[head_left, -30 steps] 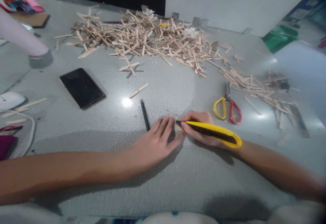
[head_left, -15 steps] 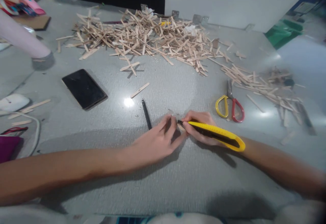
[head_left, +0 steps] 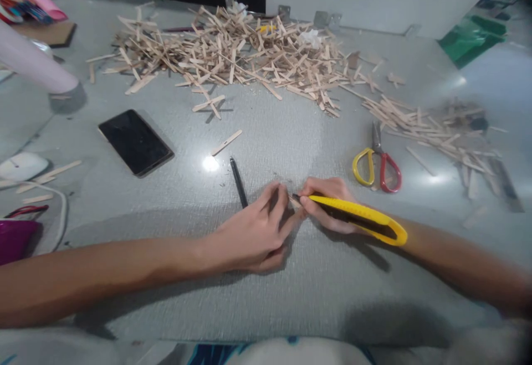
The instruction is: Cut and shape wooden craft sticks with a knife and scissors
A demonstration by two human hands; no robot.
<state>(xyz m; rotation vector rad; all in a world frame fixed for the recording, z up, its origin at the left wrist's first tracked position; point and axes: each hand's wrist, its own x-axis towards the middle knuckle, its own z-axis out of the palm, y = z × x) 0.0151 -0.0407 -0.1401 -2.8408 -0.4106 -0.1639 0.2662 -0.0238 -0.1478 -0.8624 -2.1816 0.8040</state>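
Yellow cutter [head_left: 361, 219] gripped by right hand [head_left: 328, 205], left hand [head_left: 253, 232] fingers now curled, seemingly pinching a small stick [head_left: 294, 202].

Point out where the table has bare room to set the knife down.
Bare table lies near the front edge, below both forearms. Another free patch sits between the phone, the pen and the scissors. It is crowded at the back under the craft-stick pile, and at right among scattered sticks.
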